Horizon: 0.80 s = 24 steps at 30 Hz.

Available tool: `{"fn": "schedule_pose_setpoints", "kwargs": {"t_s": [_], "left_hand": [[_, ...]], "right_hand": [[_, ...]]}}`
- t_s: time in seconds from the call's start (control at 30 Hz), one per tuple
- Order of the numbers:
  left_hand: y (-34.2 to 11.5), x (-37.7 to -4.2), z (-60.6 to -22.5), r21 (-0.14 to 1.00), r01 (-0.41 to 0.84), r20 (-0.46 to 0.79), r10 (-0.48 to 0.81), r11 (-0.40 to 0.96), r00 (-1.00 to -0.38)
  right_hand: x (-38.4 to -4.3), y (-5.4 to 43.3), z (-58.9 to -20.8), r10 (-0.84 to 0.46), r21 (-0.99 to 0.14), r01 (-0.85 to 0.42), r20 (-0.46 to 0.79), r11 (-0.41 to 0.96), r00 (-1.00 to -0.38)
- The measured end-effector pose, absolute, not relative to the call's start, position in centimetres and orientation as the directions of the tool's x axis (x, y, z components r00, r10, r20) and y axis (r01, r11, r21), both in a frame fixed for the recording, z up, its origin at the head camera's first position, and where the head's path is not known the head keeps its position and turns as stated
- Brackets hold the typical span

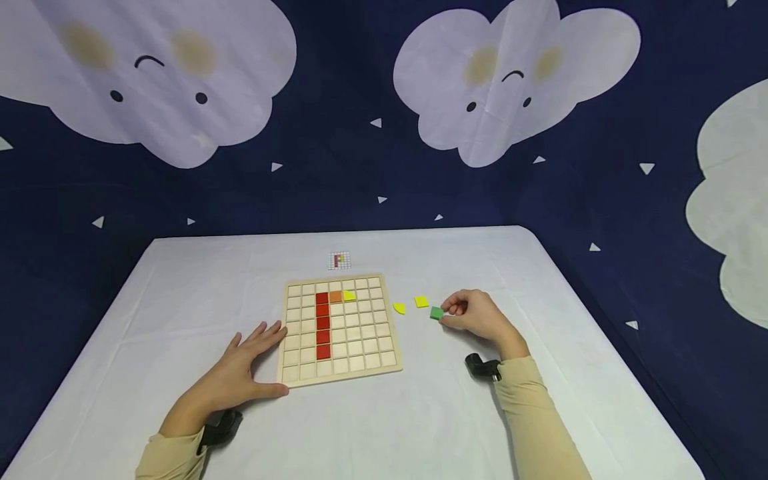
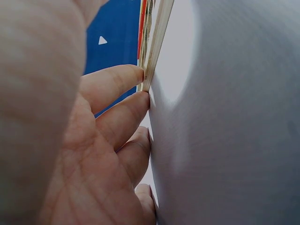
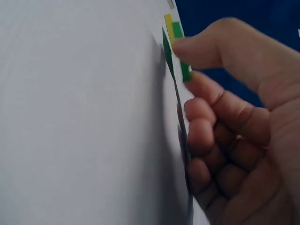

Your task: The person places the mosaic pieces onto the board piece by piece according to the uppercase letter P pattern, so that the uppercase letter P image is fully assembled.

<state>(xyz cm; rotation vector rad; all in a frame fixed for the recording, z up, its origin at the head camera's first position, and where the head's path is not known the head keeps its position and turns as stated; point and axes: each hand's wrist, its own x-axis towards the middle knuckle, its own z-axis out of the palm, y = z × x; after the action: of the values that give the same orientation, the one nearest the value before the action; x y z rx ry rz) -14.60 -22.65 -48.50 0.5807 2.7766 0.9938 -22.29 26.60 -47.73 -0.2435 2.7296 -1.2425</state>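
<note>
A wooden grid board (image 1: 294, 377) lies on the white table, holding a column of several red square tiles (image 1: 323, 323), an orange tile (image 1: 336, 297) and a yellow piece (image 1: 349, 295). My left hand (image 1: 231, 373) is spread at the board's left side, fingertips and thumb right at its edge. In the left wrist view, fingers (image 2: 123, 119) meet the board's side (image 2: 157, 47). To the right of the board, my right hand (image 1: 477, 315) pinches a green square tile (image 1: 437, 313) between thumb and index finger. The right wrist view shows this green tile (image 3: 185, 71) held close over the table.
A yellow quarter-round piece (image 1: 399, 308) and a yellow square tile (image 1: 421, 301) lie between the board and my right hand. Behind the board is a small pattern card (image 1: 339, 261). A dark blue cloth with clouds (image 1: 336, 187) hangs beyond the table.
</note>
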Motion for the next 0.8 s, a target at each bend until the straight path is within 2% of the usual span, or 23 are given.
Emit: {"fn": "schedule_pose_setpoints", "kwargs": {"t_s": [0.4,0.8], "left_hand": [[-22.5,-14.6,-48.3,0.638,0.315,0.004,0.406,0.702,-0.914],[-22.5,-14.5,-48.2,0.633,0.316,0.007,0.402,0.707,-0.915]], "right_hand": [[-23.7,21.1,-46.7,-0.359,-0.745,-0.264,0.036,0.613,-0.933],[-24.5,14.7,-45.5,-0.5,-0.712,-0.386,0.056,0.587,-0.864]]}}
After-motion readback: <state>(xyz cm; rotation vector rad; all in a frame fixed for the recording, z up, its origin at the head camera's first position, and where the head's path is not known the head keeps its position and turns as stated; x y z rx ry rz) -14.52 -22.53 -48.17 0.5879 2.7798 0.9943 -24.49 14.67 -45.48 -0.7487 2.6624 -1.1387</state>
